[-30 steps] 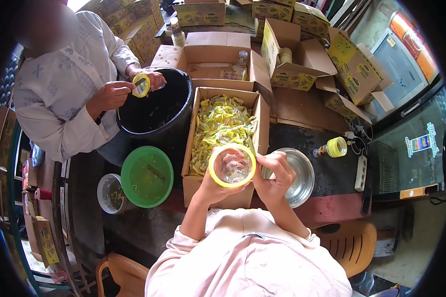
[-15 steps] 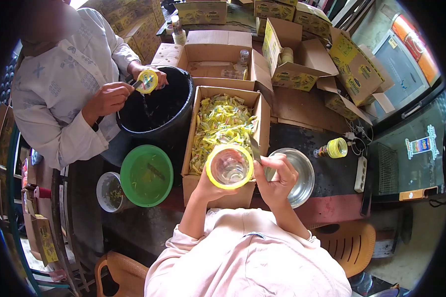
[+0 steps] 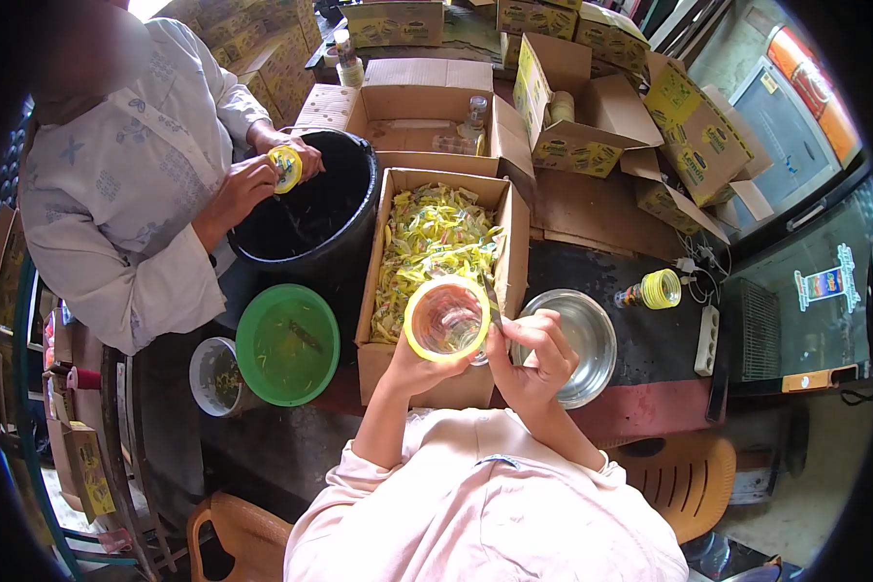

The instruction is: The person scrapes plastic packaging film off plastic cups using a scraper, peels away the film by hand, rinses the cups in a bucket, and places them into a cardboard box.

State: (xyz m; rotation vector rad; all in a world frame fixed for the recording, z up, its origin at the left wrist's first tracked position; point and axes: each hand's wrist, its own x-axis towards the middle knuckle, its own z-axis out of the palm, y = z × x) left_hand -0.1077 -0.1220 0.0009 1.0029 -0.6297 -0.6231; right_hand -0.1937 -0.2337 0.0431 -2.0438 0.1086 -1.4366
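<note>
My left hand [image 3: 409, 371] is wrapped round a clear jar [image 3: 448, 325] with a yellow rim, its round end turned up toward me. In my right hand [image 3: 535, 361] is a knife [image 3: 492, 299], pinched between thumb and fingers, the blade lying along the right side of the yellow rim. Just beyond the jar stands an open cardboard box [image 3: 517, 233] filled with small yellow-wrapped pieces [image 3: 438, 238]. A metal bowl [image 3: 603, 339] sits beside my right hand.
A co-worker's hands [image 3: 252, 184] hold a yellow-rimmed container [image 3: 286, 169] over a black bucket [image 3: 367, 209]. At the left are a green basin [image 3: 262, 373] and a white bucket [image 3: 204, 383]. Stacked yellow lids [image 3: 661, 289] lie at the right, near a power strip [image 3: 706, 339]. Cardboard boxes [image 3: 577, 145] stand behind.
The knife blade has shifted left against the rim, and my right hand has moved slightly left with it. The jar is tilted a little differently. The co-worker's lower hand has come closer to their container.
</note>
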